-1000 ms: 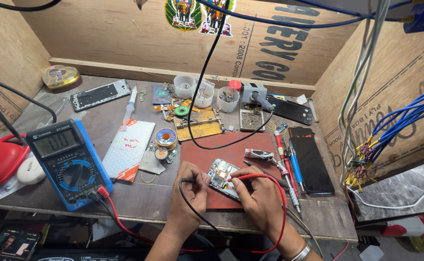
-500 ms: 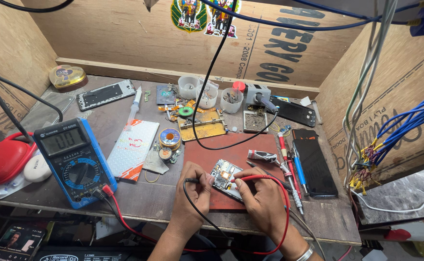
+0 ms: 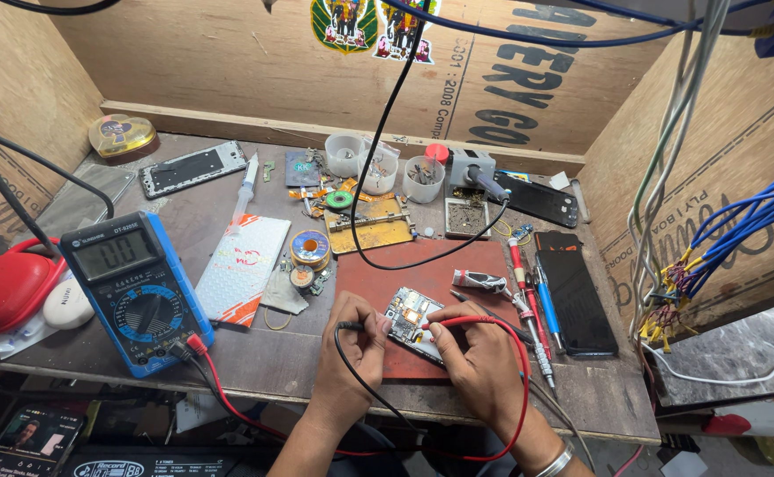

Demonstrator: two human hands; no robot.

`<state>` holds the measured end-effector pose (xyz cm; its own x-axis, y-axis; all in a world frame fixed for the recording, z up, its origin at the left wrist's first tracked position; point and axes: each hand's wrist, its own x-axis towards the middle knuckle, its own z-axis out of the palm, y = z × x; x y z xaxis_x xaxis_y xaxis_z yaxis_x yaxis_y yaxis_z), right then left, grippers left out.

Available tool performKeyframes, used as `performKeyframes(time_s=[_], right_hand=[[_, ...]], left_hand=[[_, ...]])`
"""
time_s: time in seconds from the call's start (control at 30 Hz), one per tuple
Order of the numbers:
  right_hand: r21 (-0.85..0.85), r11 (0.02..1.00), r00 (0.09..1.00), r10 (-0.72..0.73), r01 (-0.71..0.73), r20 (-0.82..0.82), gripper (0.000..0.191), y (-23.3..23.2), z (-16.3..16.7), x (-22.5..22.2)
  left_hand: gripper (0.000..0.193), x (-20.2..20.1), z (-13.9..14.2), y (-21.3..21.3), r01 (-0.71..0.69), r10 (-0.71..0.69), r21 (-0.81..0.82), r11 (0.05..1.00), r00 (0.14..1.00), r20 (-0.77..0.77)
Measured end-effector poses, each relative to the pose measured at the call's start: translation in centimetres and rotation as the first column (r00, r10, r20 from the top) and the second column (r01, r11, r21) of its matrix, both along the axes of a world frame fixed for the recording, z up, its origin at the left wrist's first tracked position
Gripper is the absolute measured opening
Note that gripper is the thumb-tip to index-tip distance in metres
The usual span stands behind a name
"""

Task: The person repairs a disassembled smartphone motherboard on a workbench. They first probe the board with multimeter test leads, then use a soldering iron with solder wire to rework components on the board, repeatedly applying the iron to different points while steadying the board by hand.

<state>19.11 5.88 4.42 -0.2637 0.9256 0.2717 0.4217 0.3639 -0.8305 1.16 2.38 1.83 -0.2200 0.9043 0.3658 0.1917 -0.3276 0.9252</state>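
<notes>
A small phone circuit board [image 3: 411,320] lies on a red-brown work mat [image 3: 422,269] near the bench's front edge. My left hand [image 3: 349,349] pinches a black test probe [image 3: 362,327] whose tip touches the board's left side. My right hand [image 3: 482,353] grips a red test probe [image 3: 431,323] pointed at the board's right side. Black and red leads run from the probes down to a blue digital multimeter [image 3: 135,287] lying at the left.
A dark phone [image 3: 574,300], screwdrivers [image 3: 528,309] and a paste tube [image 3: 479,282] lie right of the mat. Solder spools [image 3: 309,249], a yellow board holder [image 3: 369,225], small white cups [image 3: 378,168] and a phone frame [image 3: 191,168] crowd the back. Red case [image 3: 3,287] at far left. Cables hang overhead.
Both hands stay on the probes at the board with only slight shifts. The head view has drifted a little, so the bench sits slightly lower and to the right.
</notes>
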Motion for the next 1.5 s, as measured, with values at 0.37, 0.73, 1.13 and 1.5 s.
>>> performKeyframes(time_s=[0.37, 0.73, 1.13, 1.5], right_hand=[[0.023, 1.0, 1.0, 0.013, -0.013, -0.012, 0.019, 0.01, -0.1, -0.05], [-0.003, 1.0, 1.0, -0.001, 0.001, 0.021, 0.021, -0.03, 0.04, -0.05], [0.011, 1.0, 1.0, 0.028, -0.028, -0.003, 0.021, 0.04, -0.16, 0.03], [0.047, 0.998, 0.999, 0.035, -0.034, -0.003, 0.018, -0.16, -0.2, -0.38]], left_hand=[[0.019, -0.03, 0.02, -0.02, 0.005, -0.005, -0.005, 1.0, 1.0, 0.006], [0.019, -0.11, -0.04, -0.03, 0.007, -0.007, 0.021, 1.0, 1.0, 0.001], [0.019, -0.16, -0.17, 0.0, 0.001, -0.001, 0.018, 1.0, 1.0, -0.012], [0.019, -0.38, 0.1, -0.31, 0.02, -0.021, 0.023, 1.0, 0.999, 0.04]])
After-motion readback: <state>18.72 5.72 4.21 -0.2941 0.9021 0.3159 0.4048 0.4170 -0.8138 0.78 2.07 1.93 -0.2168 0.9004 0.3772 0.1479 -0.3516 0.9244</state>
